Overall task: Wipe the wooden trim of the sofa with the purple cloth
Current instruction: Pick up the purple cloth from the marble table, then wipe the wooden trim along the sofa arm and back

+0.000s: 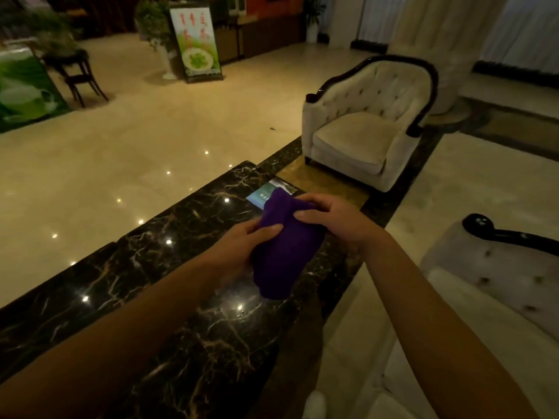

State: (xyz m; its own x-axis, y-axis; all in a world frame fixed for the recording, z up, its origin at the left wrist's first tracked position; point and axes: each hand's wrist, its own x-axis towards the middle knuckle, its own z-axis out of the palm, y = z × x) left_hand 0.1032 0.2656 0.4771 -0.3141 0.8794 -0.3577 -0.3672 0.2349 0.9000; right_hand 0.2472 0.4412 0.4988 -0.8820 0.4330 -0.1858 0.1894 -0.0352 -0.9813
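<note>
Both hands grip the purple cloth (284,246) at frame center, over the dark marble table (187,297): left hand (242,246) pinches its left edge, right hand (326,219) closes fingers on the top. Sofa (496,276) with dark wooden trim (511,235) sits at right edge, untouched; cream armchair (363,125) upper right.

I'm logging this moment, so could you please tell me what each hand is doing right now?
Left hand: closed on the purple cloth.
Right hand: closed on the same cloth, pinching its upper part.
</note>
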